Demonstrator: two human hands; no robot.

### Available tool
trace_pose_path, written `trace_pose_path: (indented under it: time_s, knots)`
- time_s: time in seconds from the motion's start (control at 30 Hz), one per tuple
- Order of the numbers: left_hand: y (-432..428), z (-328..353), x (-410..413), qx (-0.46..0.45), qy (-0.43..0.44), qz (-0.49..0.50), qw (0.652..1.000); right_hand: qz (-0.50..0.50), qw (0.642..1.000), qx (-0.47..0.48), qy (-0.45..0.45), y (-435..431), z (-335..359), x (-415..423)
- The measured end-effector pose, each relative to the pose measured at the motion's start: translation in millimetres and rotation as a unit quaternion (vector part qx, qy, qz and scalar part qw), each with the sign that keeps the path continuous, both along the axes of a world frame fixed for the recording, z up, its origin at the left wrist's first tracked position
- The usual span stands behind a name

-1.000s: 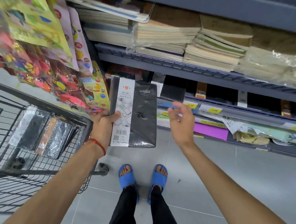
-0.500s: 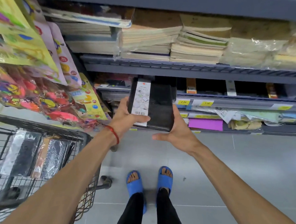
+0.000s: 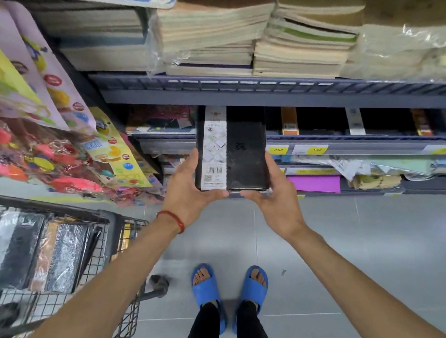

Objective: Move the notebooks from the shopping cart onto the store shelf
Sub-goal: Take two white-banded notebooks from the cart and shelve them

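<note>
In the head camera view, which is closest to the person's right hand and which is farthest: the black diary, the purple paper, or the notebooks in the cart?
1. Black diary: held by the right hand.
2. Purple paper: lower shelf, just to the right.
3. Notebooks in the cart: far left, low.

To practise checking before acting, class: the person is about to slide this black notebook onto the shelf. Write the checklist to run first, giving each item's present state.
1. Grip: left hand and right hand hold the notebook at its near corners: ok.
2. Far end aimed into the shelf opening: ok.
3. Free room deeper in that slot: cannot tell, too dark.
4. Notebook fully on the shelf: not ok, its near part overhangs the edge.
5. Cart emptied: not ok, wrapped notebooks lie in it.
</note>
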State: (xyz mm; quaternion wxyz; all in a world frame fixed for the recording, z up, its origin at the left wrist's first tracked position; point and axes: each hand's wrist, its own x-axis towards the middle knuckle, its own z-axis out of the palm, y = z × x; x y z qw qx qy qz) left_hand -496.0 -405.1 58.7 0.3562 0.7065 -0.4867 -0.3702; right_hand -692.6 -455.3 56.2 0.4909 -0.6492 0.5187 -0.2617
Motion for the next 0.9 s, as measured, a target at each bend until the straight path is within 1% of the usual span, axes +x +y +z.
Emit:
trace_pose_path:
  time_s: [0.07, 0.1, 0.2, 0.27, 0.43, 0.6, 0.7, 0.8, 0.9]
  knots:
    - [-6.8, -7.6, 0.4, 0.013, -0.057, -0.003, 0.998, -0.011, 1.000, -0.018, 0.011, -5.0, -6.3, 1.1]
    - [-10.2, -10.1, 0.9, 0.020, -0.068, -0.011, 0.997, -0.015, 0.999, -0.027, 0.017, -8.4, -9.1, 2.4]
    - [-23.4, -20.1, 7.5, 0.020, -0.064, -0.037, 0.997, -0.025, 0.998, -0.052, 0.030, -20.7, -17.7, 5.2]
    - [-32.7, -28.4, 13.1, 0.009, -0.056, -0.038, 0.998, -0.020, 0.998, -0.059, 0.030, -29.5, -22.1, 7.2]
    - [-49.1, -36.3, 14.9, -0.001, -0.038, 0.003, 0.999, -0.023, 0.996, -0.064, 0.049, -44.7, -27.9, 16.4]
    - [-62.7, -45.4, 19.6, -0.010, -0.064, 0.045, 0.997, -0.045, 0.993, -0.078, 0.074, -59.2, -26.0, 24.0]
    - [-73.2, -47.3, 23.8, -0.017, -0.088, 0.047, 0.995, -0.050, 0.992, -0.085, 0.084, -68.4, -25.5, 29.2]
    - [-82.7, -44.0, 24.3, -0.019, -0.120, 0.062, 0.991, -0.057, 0.987, -0.083, 0.122, -75.0, -23.4, 35.5]
    - [-88.9, -37.4, 22.3, -0.025, -0.127, 0.071, 0.989, -0.047, 0.983, -0.106, 0.146, -82.8, -25.2, 41.0]
